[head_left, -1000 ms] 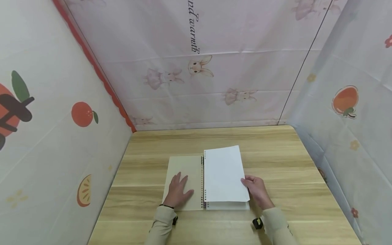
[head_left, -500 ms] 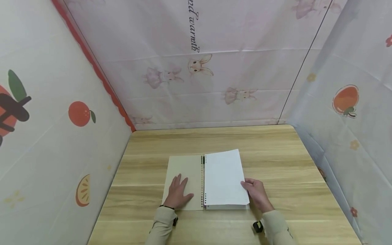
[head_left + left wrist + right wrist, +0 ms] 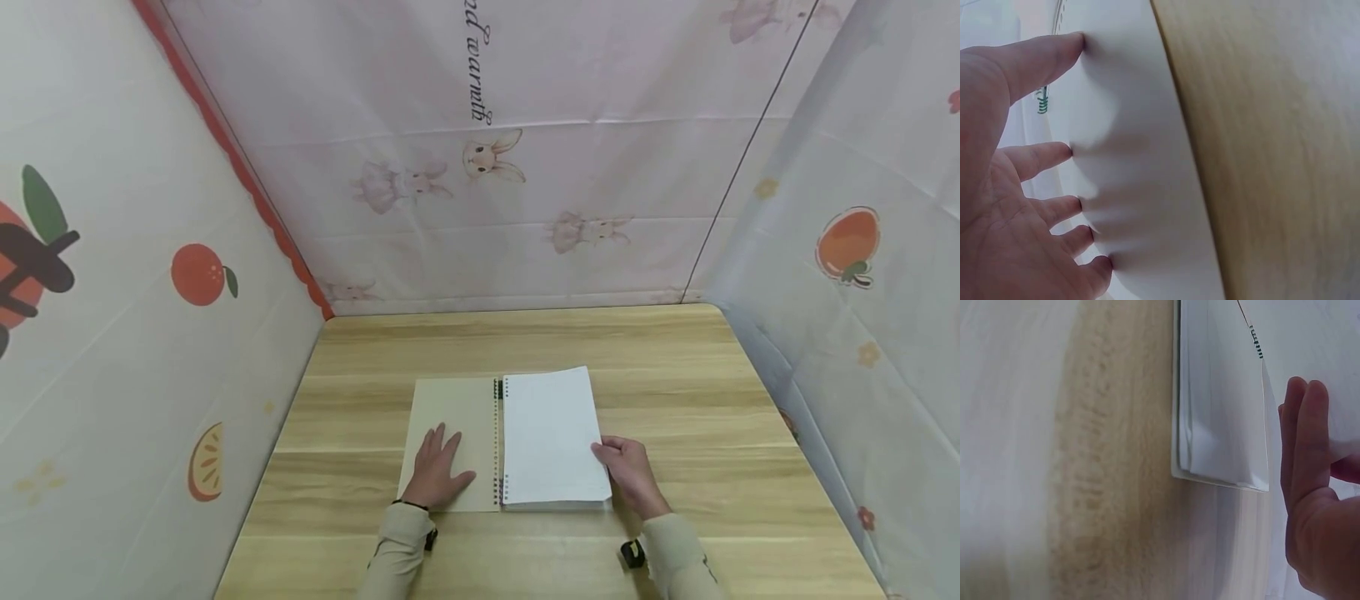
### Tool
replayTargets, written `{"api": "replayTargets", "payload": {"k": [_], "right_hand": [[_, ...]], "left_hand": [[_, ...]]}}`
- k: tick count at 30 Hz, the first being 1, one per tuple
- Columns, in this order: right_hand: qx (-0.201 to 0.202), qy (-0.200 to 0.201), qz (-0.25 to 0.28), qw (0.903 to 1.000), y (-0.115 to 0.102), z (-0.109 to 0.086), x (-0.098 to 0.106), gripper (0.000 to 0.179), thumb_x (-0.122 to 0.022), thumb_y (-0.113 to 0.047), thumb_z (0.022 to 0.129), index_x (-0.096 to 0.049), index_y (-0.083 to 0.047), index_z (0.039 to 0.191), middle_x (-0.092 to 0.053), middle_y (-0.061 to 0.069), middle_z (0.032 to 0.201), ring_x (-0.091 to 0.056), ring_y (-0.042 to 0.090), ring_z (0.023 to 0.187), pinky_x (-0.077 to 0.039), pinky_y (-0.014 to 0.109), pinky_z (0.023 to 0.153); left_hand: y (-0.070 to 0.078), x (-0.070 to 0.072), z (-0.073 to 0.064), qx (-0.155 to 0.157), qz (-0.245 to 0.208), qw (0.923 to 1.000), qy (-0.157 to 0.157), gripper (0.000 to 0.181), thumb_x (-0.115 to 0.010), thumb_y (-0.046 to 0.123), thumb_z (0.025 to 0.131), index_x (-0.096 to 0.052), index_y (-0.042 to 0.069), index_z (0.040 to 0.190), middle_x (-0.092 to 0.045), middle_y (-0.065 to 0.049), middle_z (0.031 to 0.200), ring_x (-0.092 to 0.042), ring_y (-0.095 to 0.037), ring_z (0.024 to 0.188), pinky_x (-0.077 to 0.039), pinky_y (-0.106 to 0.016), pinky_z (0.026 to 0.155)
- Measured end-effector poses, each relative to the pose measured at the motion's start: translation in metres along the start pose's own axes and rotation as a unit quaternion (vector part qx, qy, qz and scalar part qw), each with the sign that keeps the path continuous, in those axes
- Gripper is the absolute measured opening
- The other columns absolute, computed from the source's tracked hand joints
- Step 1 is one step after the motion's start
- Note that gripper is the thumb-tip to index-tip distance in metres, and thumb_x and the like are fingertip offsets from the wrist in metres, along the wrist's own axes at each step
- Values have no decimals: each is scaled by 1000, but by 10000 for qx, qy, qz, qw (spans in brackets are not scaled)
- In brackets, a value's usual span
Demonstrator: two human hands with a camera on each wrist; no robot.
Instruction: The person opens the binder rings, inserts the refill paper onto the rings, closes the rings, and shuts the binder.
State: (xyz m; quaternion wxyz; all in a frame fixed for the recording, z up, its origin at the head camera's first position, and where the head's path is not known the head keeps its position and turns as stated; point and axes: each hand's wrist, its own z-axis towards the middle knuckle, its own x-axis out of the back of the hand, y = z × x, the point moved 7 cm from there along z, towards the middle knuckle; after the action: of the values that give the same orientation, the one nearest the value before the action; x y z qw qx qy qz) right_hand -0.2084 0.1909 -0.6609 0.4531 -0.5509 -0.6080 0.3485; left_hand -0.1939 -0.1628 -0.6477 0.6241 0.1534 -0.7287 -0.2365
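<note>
A spiral notebook (image 3: pixel 480 400) lies spread on the table, its beige cover (image 3: pixel 450 408) turned to the left. My left hand (image 3: pixel 435 475) rests on that cover with fingers spread; in the left wrist view the fingertips touch its pale surface. On the right half a white punched sheet (image 3: pixel 555 433) lies over the page stack, slightly askew, its holes beside the coil. My right hand (image 3: pixel 628 471) pinches the sheet's right edge, thumb on top and fingers underneath. In the right wrist view, the page stack (image 3: pixel 1222 425) shows beside the right hand (image 3: pixel 1329 500), with a bit of green coil (image 3: pixel 1257 342).
The wood-grain table (image 3: pixel 360 350) extends around the notebook on all sides. Printed cloth hangs behind it (image 3: pixel 585 275) and along both sides. A small black device (image 3: pixel 633 553) sits at the right wrist.
The white sheet has come down and toward me, covering more of the pages beneath. My right hand has lowered slightly with it. The left hand stays in place on the cover.
</note>
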Motion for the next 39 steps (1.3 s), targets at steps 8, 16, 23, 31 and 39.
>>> {"api": "replayTargets", "payload": {"k": [8, 16, 23, 31, 39], "right_hand": [[-16, -25, 35, 10000, -6, -3, -2, 42, -64, -17, 102, -61, 14, 130, -67, 32, 129, -71, 21, 105, -61, 30, 88], [-223, -91, 176, 9996, -1, -7, -3, 41, -62, -15, 102, -59, 13, 132, -70, 30, 124, -74, 16, 88, -63, 29, 74], [60, -41, -349, 9994, -3, 1, 0, 41, -61, -15, 103, -59, 13, 132, -67, 33, 129, -75, 29, 105, -62, 30, 84], [109, -27, -523, 9986, -3, 7, 0, 38, -61, -11, 103, -59, 14, 132, -66, 33, 130, -70, 38, 117, -62, 35, 89], [289, 14, -1009, 9945, -2, 10, -1, 36, -64, -13, 101, -64, 13, 127, -73, 29, 118, -74, 30, 105, -61, 36, 88]], "left_hand": [[-1, -2, 0, 66, 8, 10000, 5, 77, -76, 33, 91, -45, 0, 153, -22, -31, 167, -16, -53, 156, -20, -69, 124], [-6, -11, -3, 77, 23, 9999, -113, 77, -75, 37, 93, -43, 2, 155, -20, -29, 169, -15, -52, 156, -20, -68, 124], [-2, -3, 0, -42, -51, 10000, -1, 76, -75, 34, 93, -43, 0, 154, -20, -31, 168, -15, -53, 156, -19, -69, 124], [-1, -1, 2, 51, -41, 10000, -67, 77, -75, 35, 93, -43, 1, 154, -20, -30, 169, -15, -52, 157, -19, -67, 125], [-2, -2, 3, 37, -10, 10000, -22, 77, -75, 35, 93, -43, 2, 154, -20, -29, 169, -15, -52, 157, -19, -67, 125]]}}
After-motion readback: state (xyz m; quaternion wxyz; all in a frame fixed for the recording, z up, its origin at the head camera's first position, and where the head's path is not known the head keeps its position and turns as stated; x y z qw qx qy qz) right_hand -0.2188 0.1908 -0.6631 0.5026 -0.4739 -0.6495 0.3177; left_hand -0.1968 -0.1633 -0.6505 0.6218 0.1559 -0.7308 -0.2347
